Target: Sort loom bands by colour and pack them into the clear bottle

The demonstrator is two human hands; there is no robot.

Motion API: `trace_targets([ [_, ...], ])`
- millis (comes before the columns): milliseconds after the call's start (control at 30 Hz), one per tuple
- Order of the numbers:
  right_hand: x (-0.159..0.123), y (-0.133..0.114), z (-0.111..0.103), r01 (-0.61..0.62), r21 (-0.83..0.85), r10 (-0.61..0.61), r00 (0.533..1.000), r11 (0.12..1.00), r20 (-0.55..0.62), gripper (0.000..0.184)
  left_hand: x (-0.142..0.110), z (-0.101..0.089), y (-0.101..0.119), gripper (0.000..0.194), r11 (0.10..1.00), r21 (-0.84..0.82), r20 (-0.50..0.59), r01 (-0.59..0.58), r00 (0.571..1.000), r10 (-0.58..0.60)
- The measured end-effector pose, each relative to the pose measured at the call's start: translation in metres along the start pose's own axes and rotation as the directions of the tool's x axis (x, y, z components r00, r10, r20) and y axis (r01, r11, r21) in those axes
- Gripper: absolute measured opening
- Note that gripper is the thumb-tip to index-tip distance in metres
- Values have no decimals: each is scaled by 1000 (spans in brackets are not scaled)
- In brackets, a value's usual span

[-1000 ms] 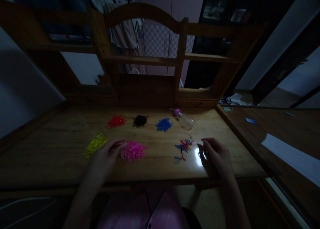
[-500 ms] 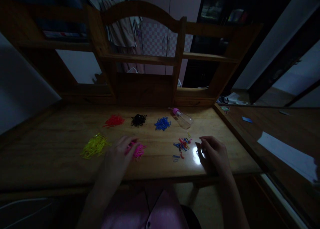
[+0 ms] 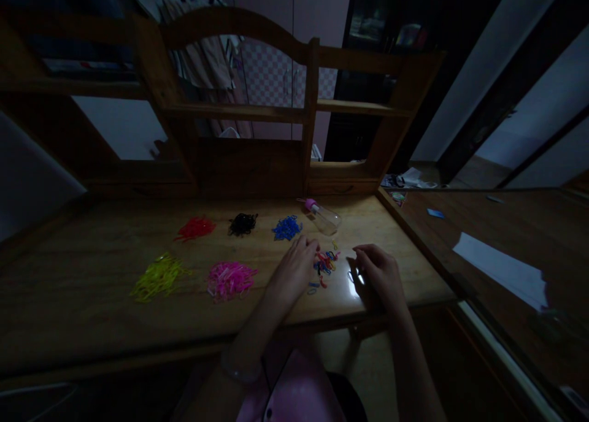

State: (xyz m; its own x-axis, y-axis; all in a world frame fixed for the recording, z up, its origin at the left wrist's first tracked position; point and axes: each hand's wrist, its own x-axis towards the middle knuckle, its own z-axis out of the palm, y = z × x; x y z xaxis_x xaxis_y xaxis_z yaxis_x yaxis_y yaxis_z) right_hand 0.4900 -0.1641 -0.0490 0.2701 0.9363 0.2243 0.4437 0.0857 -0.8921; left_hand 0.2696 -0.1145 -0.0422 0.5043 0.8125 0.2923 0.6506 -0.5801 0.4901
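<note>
My left hand [image 3: 294, 267] is over the desk at the left edge of a mixed pile of coloured rubber bands [image 3: 326, 262]. Its fingers are bent and partly hidden, so I cannot see what they hold. To the right of that pile, my right hand [image 3: 378, 268] has thumb and forefinger pinched together; whatever is between them is too small to make out. A dark loop [image 3: 351, 276] lies just beside it. Sorted rubber bands form separate heaps: pink [image 3: 230, 280], yellow [image 3: 160, 277], red [image 3: 195, 228], black [image 3: 243, 224] and blue [image 3: 286, 227].
A clear bottle with a pink top [image 3: 326, 218] lies behind the mixed pile. The wooden shelf unit [image 3: 251, 164] rises along the desk's back edge. On the brown surface at right are white paper [image 3: 499, 268] and a small blue card [image 3: 435, 213].
My left hand has moved right, from the pink heap to the mixed pile, uncovering the pink bands. My right hand stays pinched beside the pile. The view has shifted slightly.
</note>
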Motion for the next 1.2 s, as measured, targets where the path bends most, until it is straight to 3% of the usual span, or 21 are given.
trace_targets([
  [200, 0, 1, 0, 18, -10, -18, 1000, 1000, -3, 30, 6, 6, -3, 10, 999, 22, 59, 37, 997, -38],
  [467, 0, 2, 0, 14, -14, -14, 1000, 1000, -7, 28, -1, -18, 11, 9, 988, -117, 100, 104, 991, -93],
  [600, 0, 0, 0, 11, -7, -11, 1000, 1000, -2, 28, 1, -25, 15, 6, 971, -169, 85, 169, 984, -157],
  [733, 0, -1, -1, 4, -1, -4, 1000, 1000, 2, 27, 3, -27, 17, 17, 968, -189, 54, 167, 986, -160],
  [867, 0, 1, 0, 8, -19, -8, 1000, 1000, -9, 27, -4, -29, 20, 17, 965, -211, 47, 158, 987, -151],
  [1067, 0, 2, 1, -18, -3, 18, 1000, 1000, -3, 31, -30, -16, 16, 13, 952, -244, 9, 185, 982, -188],
  [1200, 0, 1, 0, -15, -3, 15, 1000, 1000, -8, 32, -40, 0, 15, 14, 968, -181, 3, 175, 984, -177],
])
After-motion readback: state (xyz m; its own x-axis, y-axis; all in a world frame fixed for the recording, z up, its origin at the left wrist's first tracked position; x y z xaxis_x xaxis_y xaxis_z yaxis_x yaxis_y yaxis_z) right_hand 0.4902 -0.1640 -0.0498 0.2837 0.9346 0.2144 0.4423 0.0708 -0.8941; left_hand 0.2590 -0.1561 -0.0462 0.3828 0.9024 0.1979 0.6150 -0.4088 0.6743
